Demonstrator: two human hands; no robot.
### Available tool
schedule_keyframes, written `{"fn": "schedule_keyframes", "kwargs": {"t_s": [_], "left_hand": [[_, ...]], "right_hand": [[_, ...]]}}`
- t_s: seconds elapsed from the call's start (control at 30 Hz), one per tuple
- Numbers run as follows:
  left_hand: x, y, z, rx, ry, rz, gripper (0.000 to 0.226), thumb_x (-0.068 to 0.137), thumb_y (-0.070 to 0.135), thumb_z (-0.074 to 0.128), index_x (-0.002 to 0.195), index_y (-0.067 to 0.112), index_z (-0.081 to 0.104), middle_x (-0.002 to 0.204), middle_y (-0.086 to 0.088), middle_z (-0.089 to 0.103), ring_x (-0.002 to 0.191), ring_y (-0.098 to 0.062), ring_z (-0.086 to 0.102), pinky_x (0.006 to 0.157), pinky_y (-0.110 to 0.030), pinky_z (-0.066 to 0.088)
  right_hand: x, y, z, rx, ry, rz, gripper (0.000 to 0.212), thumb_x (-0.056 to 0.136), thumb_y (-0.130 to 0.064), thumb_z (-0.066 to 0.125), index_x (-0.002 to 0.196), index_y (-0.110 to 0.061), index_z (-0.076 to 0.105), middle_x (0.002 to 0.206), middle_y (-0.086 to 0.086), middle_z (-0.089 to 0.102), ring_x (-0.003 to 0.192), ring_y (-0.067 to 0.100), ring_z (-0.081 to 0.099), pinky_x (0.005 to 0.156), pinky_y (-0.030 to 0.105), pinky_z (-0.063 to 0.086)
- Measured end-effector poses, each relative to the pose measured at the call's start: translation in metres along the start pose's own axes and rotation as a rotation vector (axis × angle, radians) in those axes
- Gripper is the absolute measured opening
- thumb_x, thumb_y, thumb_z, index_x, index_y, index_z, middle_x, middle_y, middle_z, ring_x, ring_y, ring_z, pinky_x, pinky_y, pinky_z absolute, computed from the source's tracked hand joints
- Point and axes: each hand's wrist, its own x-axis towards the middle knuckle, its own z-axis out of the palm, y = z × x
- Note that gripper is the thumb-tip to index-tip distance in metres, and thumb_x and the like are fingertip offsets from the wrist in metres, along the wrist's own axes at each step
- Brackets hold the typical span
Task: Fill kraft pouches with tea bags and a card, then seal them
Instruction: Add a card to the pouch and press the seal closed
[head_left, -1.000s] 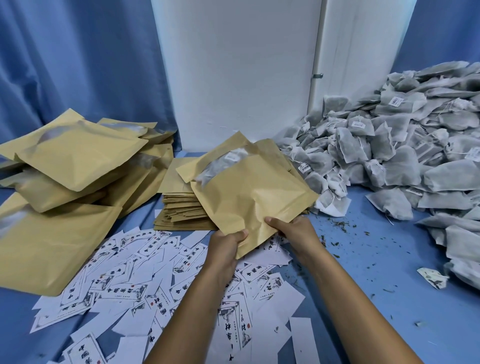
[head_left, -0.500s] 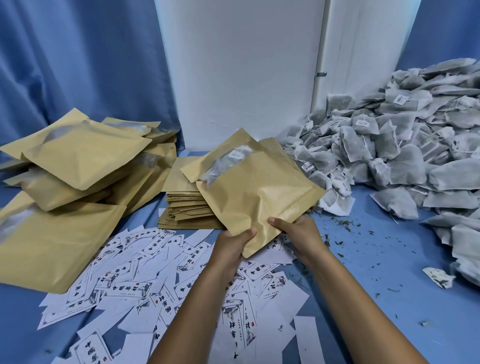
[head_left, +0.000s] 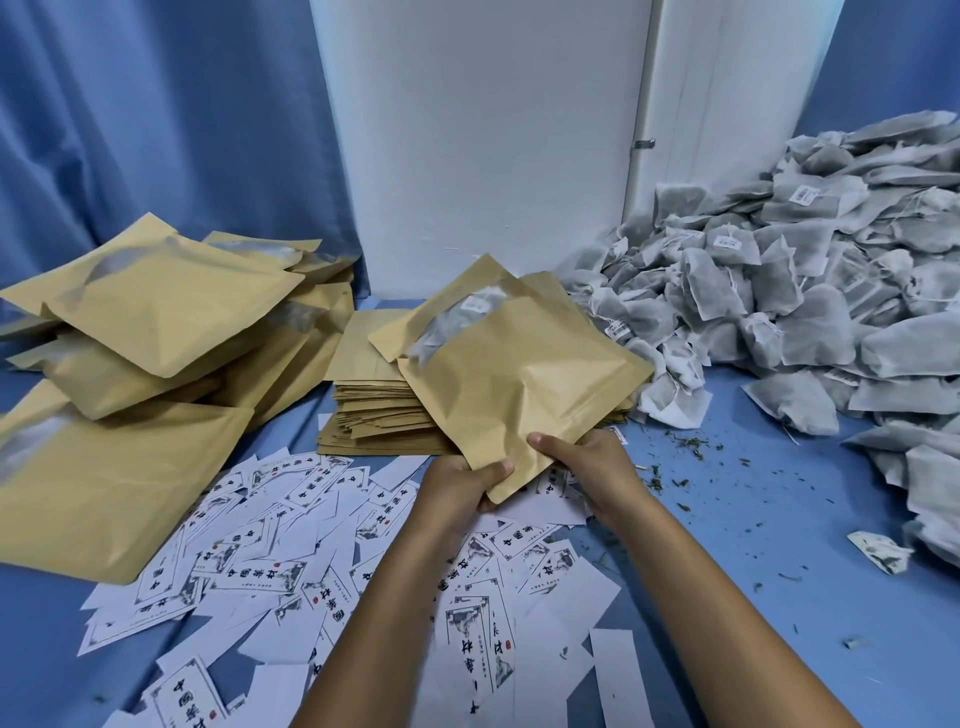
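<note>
Both hands meet at the near corner of one filled kraft pouch (head_left: 519, 384), and the coming move turns on that: the pouch lies tilted away from the person, its long diagonal running from the pinched near corner up and back toward the white wall, with the clear window and a tea bag showing at the far upper left end. The left hand (head_left: 462, 480) grips the near corner from the left, thumb on top and fingers curled beneath; the right hand (head_left: 582, 465) pinches the near right edge just beside it, thumb laid along the top face. The two thumbs are close together, almost touching, so neither hand is nearer: both already hold the same end. I judge this near edge to be the mouth being pressed closed, and the seal would be run by sliding the pinch outward along that edge, though the zip itself is too small to make out. The pouch hangs above the stack of flat empty pouches (head_left: 382, 415), which sits just behind the hands. Finished pouches (head_left: 156, 317) are heaped to the left, well apart; the tea bag pile (head_left: 779, 291) rises to the right; printed cards (head_left: 270, 525) are scattered on the blue surface (head_left: 753, 519) under the forearms
</note>
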Motion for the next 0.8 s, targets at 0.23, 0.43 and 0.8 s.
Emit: {"fn": "schedule_keyframes", "kwargs": {"t_s": [0.23, 0.43, 0.8], "left_hand": [[-0.003, -0.001, 0.004, -0.036, 0.009, 0.001, 0.013, 0.085, 0.009, 0.069, 0.094, 0.0, 0.07, 0.083, -0.008, 0.073, 0.064, -0.013, 0.068, 0.053, -0.019, 0.049], [-0.006, 0.002, 0.006, -0.038, -0.001, -0.016, 0.009, 0.087, 0.01, 0.067, 0.081, 0.003, 0.067, 0.057, 0.001, 0.066, 0.044, -0.005, 0.057, 0.041, -0.012, 0.039], [-0.005, 0.003, 0.007, -0.131, 0.06, 0.053, 0.019, 0.096, 0.012, 0.054, 0.082, 0.004, 0.064, 0.061, 0.0, 0.069, 0.054, -0.01, 0.066, 0.048, -0.019, 0.049]], "right_hand": [[0.0, 0.002, 0.002, 0.052, -0.018, -0.011, 0.005, 0.08, -0.004, 0.072, 0.081, 0.001, 0.071, 0.077, 0.005, 0.075, 0.068, 0.015, 0.072, 0.055, 0.016, 0.051], [-0.003, 0.001, 0.008, 0.164, -0.11, 0.041, 0.016, 0.078, 0.0, 0.072, 0.093, -0.002, 0.066, 0.083, 0.005, 0.074, 0.07, 0.013, 0.071, 0.059, 0.017, 0.053], [0.001, 0.008, 0.009, 0.305, -0.058, 0.055, 0.019, 0.08, 0.003, 0.068, 0.099, 0.004, 0.064, 0.089, 0.014, 0.072, 0.072, 0.02, 0.07, 0.06, 0.023, 0.054]]}}
